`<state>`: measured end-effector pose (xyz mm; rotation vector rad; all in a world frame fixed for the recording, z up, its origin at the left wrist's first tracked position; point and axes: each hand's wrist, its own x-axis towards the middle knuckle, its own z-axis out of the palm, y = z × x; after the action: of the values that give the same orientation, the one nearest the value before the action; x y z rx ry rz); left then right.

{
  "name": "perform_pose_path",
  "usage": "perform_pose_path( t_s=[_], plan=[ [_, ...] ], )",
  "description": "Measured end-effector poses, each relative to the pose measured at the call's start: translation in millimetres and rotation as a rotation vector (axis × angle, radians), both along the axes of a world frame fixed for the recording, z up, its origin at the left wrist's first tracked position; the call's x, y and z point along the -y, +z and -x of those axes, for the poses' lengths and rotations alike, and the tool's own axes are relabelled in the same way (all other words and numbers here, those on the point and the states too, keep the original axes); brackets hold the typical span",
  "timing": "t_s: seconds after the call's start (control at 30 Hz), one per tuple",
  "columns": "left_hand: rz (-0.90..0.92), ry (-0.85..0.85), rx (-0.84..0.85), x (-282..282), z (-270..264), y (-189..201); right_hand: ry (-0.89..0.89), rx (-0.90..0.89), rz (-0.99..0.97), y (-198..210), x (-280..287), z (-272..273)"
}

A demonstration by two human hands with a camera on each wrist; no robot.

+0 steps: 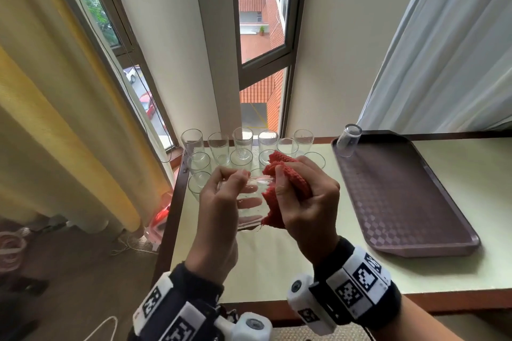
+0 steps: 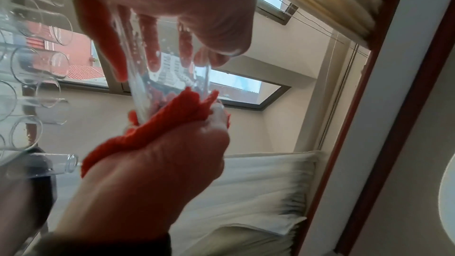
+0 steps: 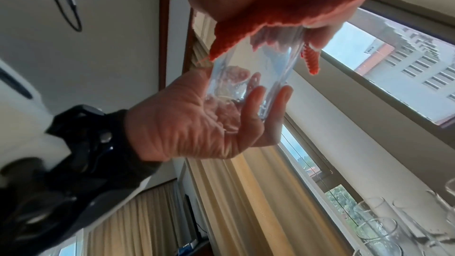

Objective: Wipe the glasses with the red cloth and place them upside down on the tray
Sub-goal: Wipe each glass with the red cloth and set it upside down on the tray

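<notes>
- Spanning the lower frame: pale green tabletop (image 1: 277,263) w/ dark wood edging, pushed up against a window (image 1: 260,36); yellow curtain (image 1: 55,119) off its left edge, grey-white curtain (image 1: 443,36) behind its far right corner.
- Brown tray (image 1: 401,202), checkered surface, lies on the right half of the tabletop, reaching from the far edge toward the near edge.
- Cluster of upright glasses (image 1: 243,144) at the far left corner of the tabletop, in rows; exact count unclear as hands cover some.
- Left hand (image 1: 219,202) is above the tabletop's left-centre, fingers curled round the held glass (image 1: 249,202), thumb on the near side, fingertips seen through the wall; in the right wrist view the fingers (image 3: 251,108) lie side by side along the glass.
- Right hand (image 1: 307,202) just right of it, fingers bunched and clamped round the red cloth (image 1: 285,180); thumb presses cloth onto the glass.
- Held glass is clear, lifted off the tabletop, lying roughly sideways betw. both hands, one end at the cloth; which end is the mouth can't be told.
- Red cloth, knitted, is crumpled, wrapped over that end of the glass, part of it hanging below the right hand.
- One glass upside down (image 1: 349,140) at the tray's far left corner, apart from the rest.
</notes>
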<state>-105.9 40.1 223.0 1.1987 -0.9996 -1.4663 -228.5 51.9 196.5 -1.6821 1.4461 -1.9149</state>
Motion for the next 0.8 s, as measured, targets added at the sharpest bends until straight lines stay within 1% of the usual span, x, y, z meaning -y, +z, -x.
perform_pose_path(
  t_s=[0.07, 0.13, 0.17, 0.2, 0.23, 0.27, 0.37, 0.4, 0.43, 0.47, 0.53, 0.6, 0.63, 0.7, 0.8],
  plan=[
    [0.108, 0.053, 0.064, -3, 3, -2, 0.039, 0.172, -0.084, 4, 0, -1],
    [0.274, 0.1, 0.156, -8, 6, -5, 0.079, 0.398, -0.212, 7, 1, -2],
    [0.332, 0.096, 0.204, -10, 7, -6, 0.089, 0.49, -0.265, 7, 2, -2],
    [0.353, 0.081, 0.232, -11, 7, -7, 0.089, 0.548, -0.304, 6, 2, -2],
    [0.341, 0.073, 0.234, -11, 7, -8, 0.083, 0.566, -0.318, 5, 2, -2],
    [0.303, 0.076, 0.213, -10, 7, -9, 0.064, 0.532, -0.299, 4, 0, -2],
    [0.157, 0.044, 0.141, -5, 5, -8, 0.018, 0.308, -0.174, -3, -7, -1],
    [0.137, 0.022, 0.158, -4, 4, -6, 0.017, 0.302, -0.164, -6, -8, -1],
    [0.136, 0.002, 0.204, -2, 5, -3, 0.028, 0.359, -0.187, -7, -8, -2],
    [0.155, -0.029, 0.268, 0, 5, -2, 0.042, 0.455, -0.23, -10, -6, -2],
    [0.16, -0.16, 0.368, 5, 3, 1, 0.081, 0.664, -0.335, -12, -4, -1],
    [0.131, -0.312, 0.418, 9, -2, -2, 0.102, 0.796, -0.423, -16, -3, 1],
    [0.132, -0.339, 0.427, 9, -4, -5, 0.12, 0.845, -0.453, -19, -4, 4],
    [0.178, -0.3, 0.389, 5, -7, -13, 0.169, 0.907, -0.511, -24, -5, 9],
    [0.178, -0.135, 0.232, 2, -4, -31, 0.224, 0.992, -0.583, -26, -6, 13]
  ],
)
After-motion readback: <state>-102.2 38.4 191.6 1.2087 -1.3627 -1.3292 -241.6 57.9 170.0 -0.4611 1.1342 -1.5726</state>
